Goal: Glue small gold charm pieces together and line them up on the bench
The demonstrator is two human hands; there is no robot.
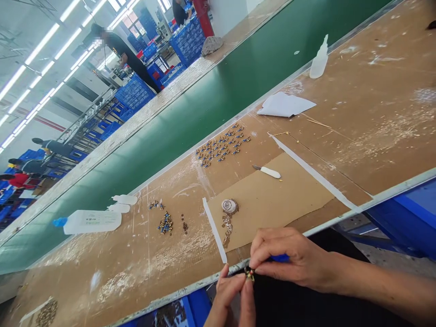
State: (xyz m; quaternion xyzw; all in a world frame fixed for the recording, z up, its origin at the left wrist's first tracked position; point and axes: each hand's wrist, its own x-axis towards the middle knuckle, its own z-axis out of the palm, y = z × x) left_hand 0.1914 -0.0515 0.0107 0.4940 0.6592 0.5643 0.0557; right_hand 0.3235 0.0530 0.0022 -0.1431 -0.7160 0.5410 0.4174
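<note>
Just over the table's near edge, my left hand (235, 295) pinches a small brass-coloured metal part (250, 275) between thumb and finger. My right hand (289, 256) has its thumb and fingertips pinched at the upper end of that part; anything else in them is too small to make out. On the brown cardboard sheet (289, 195) ahead sits a small round pot (229, 205), with a wet glossy spill (227, 231) beside it. A white-handled knife (270, 172) lies farther off. Rows of small blue-and-brass parts (221, 146) are laid out beyond the cardboard.
To the left are a heap of blue-and-brass parts (165, 224), small brown pieces (185, 226) and a large white bottle (93, 222). White paper (286, 105) and a squeeze bottle (319, 61) are at right. A green belt (170, 154) runs behind; people work beyond it.
</note>
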